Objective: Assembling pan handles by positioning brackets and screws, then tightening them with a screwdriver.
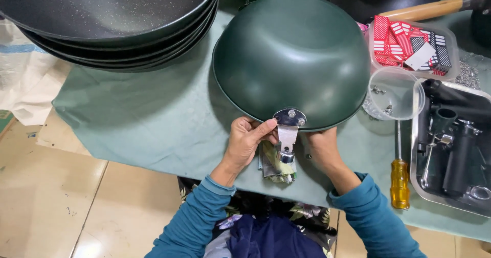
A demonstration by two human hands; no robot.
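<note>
A dark green wok (290, 58) lies upside down on a green cloth (153, 120). A shiny metal handle bracket (287, 130) is riveted at its near rim and points toward me. My left hand (245, 143) pinches the bracket's left side with thumb and fingers. My right hand (321, 149) holds the wok's rim just right of the bracket, its fingers partly hidden under the rim. A crumpled rag (279, 167) lies below the bracket between my hands.
A stack of black woks (112, 22) sits at the back left. To the right are a yellow-handled screwdriver (399, 178), a steel tray of black handles (452, 145), a clear tub of screws (391, 91), and a box of red and black tags (409, 45).
</note>
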